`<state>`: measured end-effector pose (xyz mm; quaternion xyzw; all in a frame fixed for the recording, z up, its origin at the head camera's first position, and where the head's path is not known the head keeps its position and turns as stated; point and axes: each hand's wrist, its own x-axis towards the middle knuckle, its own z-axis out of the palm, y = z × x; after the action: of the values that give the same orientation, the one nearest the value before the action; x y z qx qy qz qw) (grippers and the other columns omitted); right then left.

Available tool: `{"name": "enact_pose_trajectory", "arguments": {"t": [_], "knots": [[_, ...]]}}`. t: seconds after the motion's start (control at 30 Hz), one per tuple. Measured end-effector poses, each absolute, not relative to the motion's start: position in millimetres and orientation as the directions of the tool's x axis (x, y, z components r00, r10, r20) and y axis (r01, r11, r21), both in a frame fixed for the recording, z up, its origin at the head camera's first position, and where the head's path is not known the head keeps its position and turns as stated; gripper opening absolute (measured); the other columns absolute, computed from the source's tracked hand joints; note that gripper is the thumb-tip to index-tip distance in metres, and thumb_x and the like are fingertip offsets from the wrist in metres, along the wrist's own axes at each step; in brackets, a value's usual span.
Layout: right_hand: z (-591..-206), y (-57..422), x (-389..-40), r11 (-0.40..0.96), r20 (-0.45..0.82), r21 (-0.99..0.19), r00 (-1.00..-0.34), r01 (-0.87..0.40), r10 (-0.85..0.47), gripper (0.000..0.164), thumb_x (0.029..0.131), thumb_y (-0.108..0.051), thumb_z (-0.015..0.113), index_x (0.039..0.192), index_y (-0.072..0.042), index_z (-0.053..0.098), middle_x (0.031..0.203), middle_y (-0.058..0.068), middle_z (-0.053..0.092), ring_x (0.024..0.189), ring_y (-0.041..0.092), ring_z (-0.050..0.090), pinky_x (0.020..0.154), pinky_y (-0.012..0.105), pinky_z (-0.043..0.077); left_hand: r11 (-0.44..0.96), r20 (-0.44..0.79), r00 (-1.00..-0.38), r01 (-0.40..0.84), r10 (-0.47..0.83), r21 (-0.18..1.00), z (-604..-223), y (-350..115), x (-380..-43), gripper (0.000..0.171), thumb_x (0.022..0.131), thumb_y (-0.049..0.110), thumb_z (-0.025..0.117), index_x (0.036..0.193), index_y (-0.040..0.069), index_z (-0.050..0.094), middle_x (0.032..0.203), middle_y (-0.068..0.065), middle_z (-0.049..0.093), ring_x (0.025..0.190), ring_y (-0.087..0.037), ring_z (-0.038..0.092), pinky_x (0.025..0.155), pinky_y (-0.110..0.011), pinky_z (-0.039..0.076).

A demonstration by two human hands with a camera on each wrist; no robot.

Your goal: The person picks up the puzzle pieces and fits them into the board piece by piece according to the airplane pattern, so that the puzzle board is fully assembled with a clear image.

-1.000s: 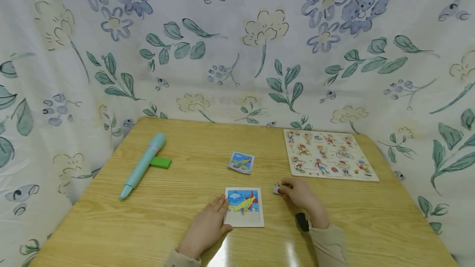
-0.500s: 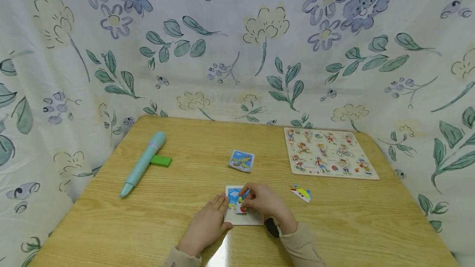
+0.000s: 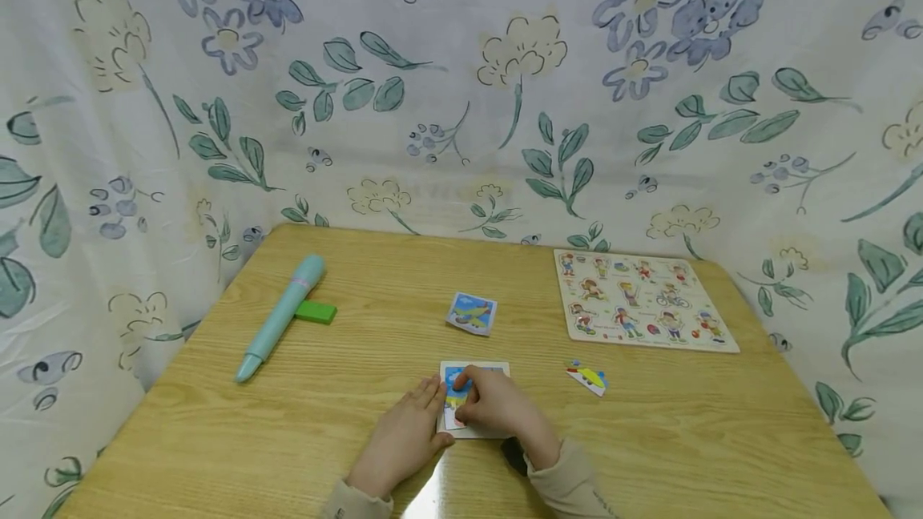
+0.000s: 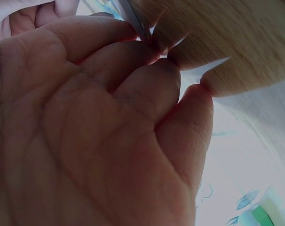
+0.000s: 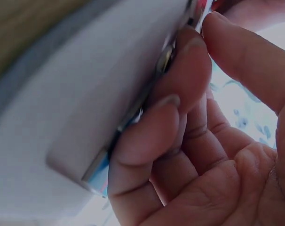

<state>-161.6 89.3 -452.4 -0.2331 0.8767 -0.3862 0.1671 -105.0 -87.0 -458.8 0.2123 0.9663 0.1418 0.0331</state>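
My left hand (image 3: 400, 431) lies with straight fingers along the left edge of a small white-framed jigsaw board (image 3: 479, 433). In the left wrist view, its fingertips touch the table beside the board. My right hand (image 3: 499, 402) is over the board, its thumb and fingers at a small jigsaw piece (image 3: 450, 420) in the lower left part of the frame. The right wrist view shows thumb and index finger (image 5: 189, 70) close together at the piece, which is mostly hidden. Much of the blue airplane picture is covered by this hand. A loose yellow airplane piece (image 3: 590, 377) lies to the right.
Behind the board lies a small airplane picture card (image 3: 472, 314). A larger board with printed children (image 3: 649, 299) is at the back right. On the left, a teal pen-shaped object (image 3: 281, 319) lies against a green block (image 3: 317, 311). A flowered curtain (image 3: 447, 102) hangs behind the table.
My right hand has carried the jigsaw piece leftward from the right of the board to its lower left part. The loose yellow piece has come into sight. My left hand stays put.
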Motion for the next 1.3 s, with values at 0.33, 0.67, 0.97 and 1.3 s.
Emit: {"name": "enact_pose_trajectory", "arguments": {"t": [0.33,0.67,0.97,1.3], "knots": [[-454,85,-155,0.672,-0.079,-0.654,-0.853,-0.347,-0.517,0.038,0.077,-0.009,0.078,0.109,-0.003,0.060,0.061,-0.009,0.051,0.051,0.000,0.044,0.057,0.020,0.046,0.867,-0.006,-0.906,0.404,0.424,0.291,-460,-87,-105,0.072,0.086,0.039,0.068,0.139,-0.006,0.047,0.149,-0.021,0.042,0.136,-0.035,0.045,0.110,-0.050,0.042],[-455,82,-155,0.690,-0.071,-0.638,-0.867,-0.341,-0.494,0.039,0.077,-0.012,0.078,0.110,-0.004,0.059,0.059,-0.011,0.050,0.048,0.000,0.042,0.045,0.015,0.036,0.862,0.006,-0.903,0.412,0.430,0.294,-458,-87,-105,0.071,0.086,0.038,0.069,0.138,-0.006,0.048,0.148,-0.022,0.043,0.136,-0.036,0.045,0.110,-0.050,0.042],[-452,108,-166,0.549,-0.034,-0.777,-0.851,-0.307,-0.524,0.026,0.083,-0.007,0.073,0.105,0.002,0.062,0.069,-0.002,0.056,0.055,0.002,0.045,0.048,0.015,0.036,0.861,0.016,-0.910,0.399,0.415,0.315,-460,-85,-105,0.071,0.085,0.036,0.070,0.136,-0.007,0.049,0.147,-0.023,0.045,0.135,-0.037,0.046,0.110,-0.050,0.042],[-442,184,-176,0.668,-0.084,-0.743,-0.985,-0.039,-0.151,0.024,0.088,-0.009,0.068,0.110,-0.001,0.063,0.095,0.010,0.063,0.072,0.013,0.061,0.057,0.024,0.050,0.867,-0.001,-0.918,0.374,0.396,0.328,-462,-86,-106,0.071,0.085,0.035,0.070,0.137,-0.008,0.049,0.147,-0.024,0.044,0.136,-0.038,0.044,0.112,-0.051,0.040]]}}
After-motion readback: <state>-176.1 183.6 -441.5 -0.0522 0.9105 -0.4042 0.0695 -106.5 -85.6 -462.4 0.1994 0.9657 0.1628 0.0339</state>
